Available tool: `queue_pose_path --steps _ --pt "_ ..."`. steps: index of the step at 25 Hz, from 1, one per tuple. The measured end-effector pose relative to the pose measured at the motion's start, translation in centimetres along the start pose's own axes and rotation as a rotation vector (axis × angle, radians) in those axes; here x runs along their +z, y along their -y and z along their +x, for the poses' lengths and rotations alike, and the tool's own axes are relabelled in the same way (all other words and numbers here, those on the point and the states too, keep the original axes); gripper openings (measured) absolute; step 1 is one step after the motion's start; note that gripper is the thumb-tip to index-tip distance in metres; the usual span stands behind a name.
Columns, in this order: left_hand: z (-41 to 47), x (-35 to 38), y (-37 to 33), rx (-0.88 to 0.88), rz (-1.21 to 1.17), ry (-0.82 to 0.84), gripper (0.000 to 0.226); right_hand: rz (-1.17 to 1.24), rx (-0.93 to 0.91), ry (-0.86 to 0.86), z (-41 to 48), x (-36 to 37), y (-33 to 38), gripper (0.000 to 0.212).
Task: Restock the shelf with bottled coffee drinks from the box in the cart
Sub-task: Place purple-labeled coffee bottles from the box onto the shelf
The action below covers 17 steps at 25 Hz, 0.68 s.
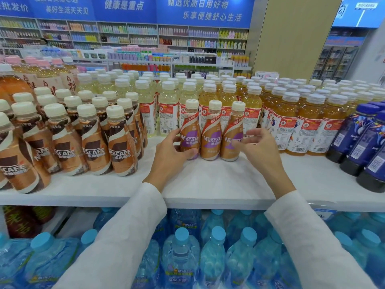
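Note:
Three Nescafe coffee bottles with purple and orange labels stand upright in a row on the white shelf (pixel 208 180): a left bottle (pixel 190 124), a middle bottle (pixel 212 132) and a right bottle (pixel 234 130). My left hand (pixel 170 151) curls round the lower part of the left bottle, thumb across its front. My right hand (pixel 258 144) hovers beside the right bottle with relaxed fingers, fingertips at or near its label. The box and cart are out of view.
Brown-labelled Nescafe bottles (pixel 91 142) crowd the shelf to the left. Yellow and orange tea bottles (pixel 291 122) stand behind and right. Dark blue bottles (pixel 362 142) fill the far right. Blue-capped water bottles (pixel 212 251) sit on the shelf below.

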<state>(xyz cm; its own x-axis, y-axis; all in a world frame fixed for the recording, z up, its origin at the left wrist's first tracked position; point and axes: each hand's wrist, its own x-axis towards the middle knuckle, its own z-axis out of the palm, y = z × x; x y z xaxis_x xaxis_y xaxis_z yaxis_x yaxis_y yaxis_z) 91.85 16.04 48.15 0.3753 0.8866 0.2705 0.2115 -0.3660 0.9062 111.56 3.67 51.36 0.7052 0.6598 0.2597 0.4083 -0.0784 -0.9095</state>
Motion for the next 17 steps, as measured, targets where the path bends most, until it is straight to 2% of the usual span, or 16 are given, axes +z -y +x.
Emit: queue_pose_path --steps 2,6,17 --pt "0.0 0.0 -0.1 0.000 0.006 -0.002 0.078 -0.030 0.037 0.139 0.7 0.8 -1.8 0.063" --pt "-0.1 0.0 -0.1 -0.004 0.006 -0.008 0.077 0.136 0.005 0.300 1.5 1.6 -3.7 0.066" --pt "-0.4 0.0 -0.6 -0.038 0.029 -0.014 0.079 0.068 -0.045 0.219 1.3 2.2 -3.6 0.074"
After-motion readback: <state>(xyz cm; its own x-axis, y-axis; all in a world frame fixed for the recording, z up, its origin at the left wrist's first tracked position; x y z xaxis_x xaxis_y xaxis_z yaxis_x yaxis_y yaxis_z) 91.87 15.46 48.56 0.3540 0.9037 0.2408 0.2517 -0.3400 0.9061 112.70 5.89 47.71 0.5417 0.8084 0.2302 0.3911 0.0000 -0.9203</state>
